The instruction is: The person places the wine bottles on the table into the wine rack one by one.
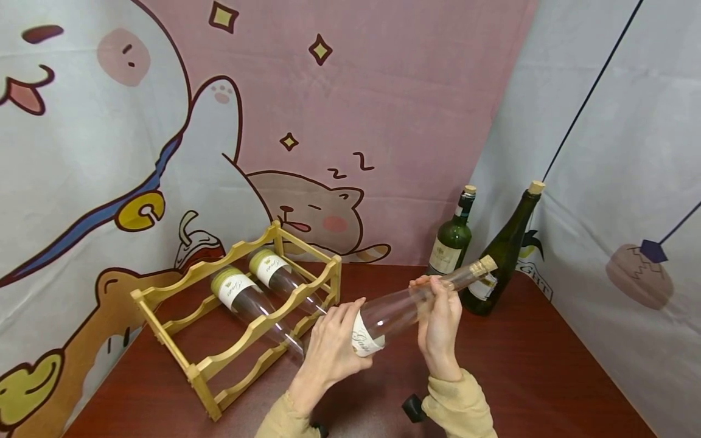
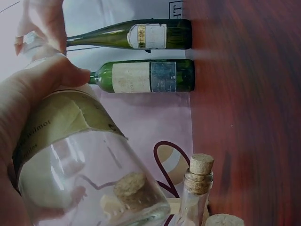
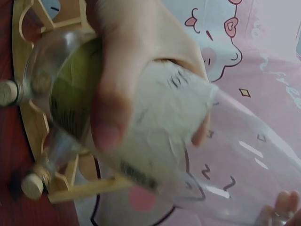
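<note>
In the head view a clear glass bottle [image 1: 394, 313] with a pale label is held tilted above the table, its corked neck pointing up to the right. My left hand [image 1: 334, 340] grips it round the labelled lower body; the thumb [image 2: 70, 70] lies across the glass in the left wrist view. My right hand [image 1: 440, 322] holds the bottle just below the neck, fingers and thumb round the glass. A cork [image 1: 484, 264] sits in the mouth. Another cork [image 2: 130, 186] shows through the glass near the base.
On the left a wooden wine rack [image 1: 249, 334] holds two clear corked bottles, one [image 1: 232, 286] nearer and one [image 1: 271, 267] behind. Two corked green bottles, a shorter one [image 1: 451, 240] and a taller one [image 1: 506, 249], stand at the back right. Printed cloth [image 1: 411, 121] hangs behind the dark red table [image 1: 547, 365].
</note>
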Demonstrator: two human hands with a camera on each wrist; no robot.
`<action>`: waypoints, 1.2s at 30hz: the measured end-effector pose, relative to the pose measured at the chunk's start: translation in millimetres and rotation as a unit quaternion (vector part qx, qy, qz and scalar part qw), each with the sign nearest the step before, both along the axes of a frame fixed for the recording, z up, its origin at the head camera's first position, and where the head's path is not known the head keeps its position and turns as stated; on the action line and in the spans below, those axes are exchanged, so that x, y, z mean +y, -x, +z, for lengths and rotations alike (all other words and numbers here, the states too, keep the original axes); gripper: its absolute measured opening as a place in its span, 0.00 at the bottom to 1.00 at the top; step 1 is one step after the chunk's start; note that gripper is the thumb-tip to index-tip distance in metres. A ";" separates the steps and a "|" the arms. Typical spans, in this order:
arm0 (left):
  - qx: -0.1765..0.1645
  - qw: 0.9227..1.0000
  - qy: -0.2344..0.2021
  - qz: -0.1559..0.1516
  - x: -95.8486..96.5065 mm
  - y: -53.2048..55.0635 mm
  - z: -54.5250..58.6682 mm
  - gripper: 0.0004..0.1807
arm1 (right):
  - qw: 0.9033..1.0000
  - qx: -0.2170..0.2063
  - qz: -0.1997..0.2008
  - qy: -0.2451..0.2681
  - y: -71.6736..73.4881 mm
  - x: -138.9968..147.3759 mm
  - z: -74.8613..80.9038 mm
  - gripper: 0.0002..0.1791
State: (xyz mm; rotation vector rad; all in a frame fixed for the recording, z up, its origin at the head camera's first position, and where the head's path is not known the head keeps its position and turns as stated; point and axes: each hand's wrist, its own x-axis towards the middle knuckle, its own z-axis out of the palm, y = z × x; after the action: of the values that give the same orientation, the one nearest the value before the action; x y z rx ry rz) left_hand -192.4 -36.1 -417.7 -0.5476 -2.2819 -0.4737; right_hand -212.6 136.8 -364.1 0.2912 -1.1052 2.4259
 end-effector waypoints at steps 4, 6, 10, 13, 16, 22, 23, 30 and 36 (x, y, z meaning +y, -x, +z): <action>-0.005 1.000 -0.002 0.005 -5.0 0.9 2.2 0.57 | 0.995 -0.045 -0.001 -0.092 -0.2 7.1 3.4 0.08; -0.005 1.000 -0.003 0.009 -8.2 1.4 3.4 0.57 | 0.985 -0.069 -0.003 -0.158 -0.2 12.1 5.4 0.10; -0.003 1.000 -0.002 0.016 -13.6 2.2 6.1 0.57 | 0.947 -0.114 -0.003 -0.301 -0.3 24.2 9.9 0.16; -0.001 1.000 0.005 0.021 -16.6 2.6 7.8 0.57 | 0.902 -0.145 0.007 -0.406 -1.2 35.0 14.2 0.20; -0.003 1.000 0.013 0.029 -19.2 3.3 8.0 0.57 | 0.838 -0.164 0.010 -0.520 -3.6 46.2 18.5 0.20; -0.002 0.999 0.023 0.035 -22.0 3.7 8.9 0.56 | 0.735 -0.125 -0.028 -0.666 -10.5 64.2 23.3 0.16; 0.000 0.999 0.025 0.036 -22.1 3.7 9.2 0.56 | 0.727 -0.110 -0.034 -0.677 -11.7 66.4 23.5 0.15; 0.015 0.998 0.041 0.044 -23.2 4.5 7.2 0.57 | 0.685 0.018 -0.103 -0.721 -17.7 74.0 25.0 0.07; 0.033 0.997 0.058 0.043 -23.7 5.2 5.4 0.57 | 0.642 0.143 -0.225 -0.719 -19.2 74.6 25.2 0.15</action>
State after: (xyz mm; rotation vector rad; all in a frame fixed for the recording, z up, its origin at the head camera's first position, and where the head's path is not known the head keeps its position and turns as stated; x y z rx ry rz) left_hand -197.6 -59.8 -412.3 -0.5111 -2.2698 -0.2787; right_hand -193.4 211.4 -338.9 0.7016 -2.3108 0.5533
